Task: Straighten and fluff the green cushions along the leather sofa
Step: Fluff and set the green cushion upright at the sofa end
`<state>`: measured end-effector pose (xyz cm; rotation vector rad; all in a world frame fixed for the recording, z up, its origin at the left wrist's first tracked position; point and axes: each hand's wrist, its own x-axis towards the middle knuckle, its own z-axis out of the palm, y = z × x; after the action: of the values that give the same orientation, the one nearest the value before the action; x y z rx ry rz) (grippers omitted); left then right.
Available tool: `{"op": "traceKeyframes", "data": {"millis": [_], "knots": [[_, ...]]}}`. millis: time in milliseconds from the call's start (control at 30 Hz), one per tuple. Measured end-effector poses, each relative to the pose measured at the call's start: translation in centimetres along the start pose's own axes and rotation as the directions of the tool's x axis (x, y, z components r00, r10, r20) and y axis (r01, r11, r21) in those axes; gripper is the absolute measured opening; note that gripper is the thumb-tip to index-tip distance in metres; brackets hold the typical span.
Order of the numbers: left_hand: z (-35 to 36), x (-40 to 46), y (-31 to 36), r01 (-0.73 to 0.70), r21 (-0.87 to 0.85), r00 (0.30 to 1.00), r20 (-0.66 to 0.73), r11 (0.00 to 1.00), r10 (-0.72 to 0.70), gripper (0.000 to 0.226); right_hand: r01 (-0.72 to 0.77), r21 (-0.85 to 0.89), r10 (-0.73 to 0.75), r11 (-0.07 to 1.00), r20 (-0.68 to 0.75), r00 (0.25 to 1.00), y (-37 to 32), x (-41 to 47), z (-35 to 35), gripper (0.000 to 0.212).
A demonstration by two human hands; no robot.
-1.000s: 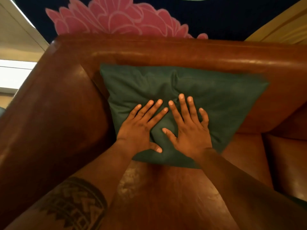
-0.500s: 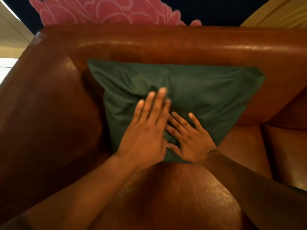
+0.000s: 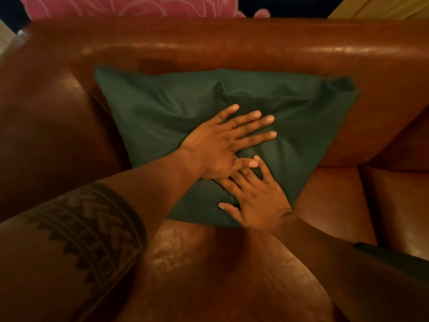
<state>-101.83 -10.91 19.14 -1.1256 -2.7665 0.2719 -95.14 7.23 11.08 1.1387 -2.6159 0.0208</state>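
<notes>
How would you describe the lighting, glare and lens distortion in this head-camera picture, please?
Head view: dim, warm light; glare streaks run along the leather sofa backrest top and patches shine on the seat; the wide lens bows the backrest; the green cushion reads dark but its creases show; left hand and right hand look fairly sharp.

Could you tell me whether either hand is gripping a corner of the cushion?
No, both the left hand and right hand lie flat on the cushion.

brown leather sofa [image 3: 232, 275], green cushion [image 3: 162, 117] propped against its backrest
</notes>
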Motion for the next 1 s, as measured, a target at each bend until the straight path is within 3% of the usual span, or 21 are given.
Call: {"op": "traceKeyframes", "data": {"millis": [367, 467, 533, 600, 667, 733, 867, 1000], "knots": [[-0.2, -0.2, -0.4, 0.029, -0.007, 0.999, -0.027, 1.000, -0.029, 0.060, -0.202, 0.059, 0.193, 0.978, 0.128, 0.973, -5.2, -7.0, 1.4, 0.084], [-0.5, -0.4, -0.2, 0.047, 0.013, 0.997, -0.055, 0.999, -0.047, 0.062, -0.317, 0.164, 0.292, 0.934, 0.158, 0.943, -7.8, -8.8, -0.1, 0.075], [-0.9, -0.4, -0.2, 0.072, 0.026, 0.994, -0.084, 0.997, -0.070, 0.064, -0.392, 0.286, 0.390, 0.874, 0.065, 0.918, -7.8, -7.6, -2.3, 0.056], [-1.4, -0.3, -0.3, 0.095, 0.040, 0.989, -0.115, 0.995, -0.090, 0.066, -0.527, 0.333, 0.576, 0.782, -0.061, 0.815, -6.0, -4.8, -4.4, 0.047], [-1.6, -0.2, -0.4, 0.108, 0.055, 0.986, -0.134, 0.993, -0.100, 0.066, -0.695, 0.284, 0.743, 0.661, -0.117, 0.659, -3.3, -1.2, -5.2, 0.060], [-1.6, -0.1, -0.5, 0.121, 0.082, 0.984, -0.138, 0.989, -0.109, 0.067, -0.780, 0.219, 0.809, 0.586, -0.114, 0.576, -1.5, 1.8, -4.8, 0.074], [-0.9, -0.1, -1.0, 0.126, 0.116, 0.985, -0.135, 0.985, -0.110, 0.069, -0.806, 0.117, 0.814, 0.581, -0.079, 0.575, -1.3, 2.6, -2.0, 0.080], [-0.1, 0.1, -0.6, 0.121, 0.129, 0.986, -0.126, 0.984, -0.105, 0.070, -0.740, 0.088, 0.743, 0.667, -0.020, 0.668, -3.9, -1.5, 0.5, 0.079]]}}
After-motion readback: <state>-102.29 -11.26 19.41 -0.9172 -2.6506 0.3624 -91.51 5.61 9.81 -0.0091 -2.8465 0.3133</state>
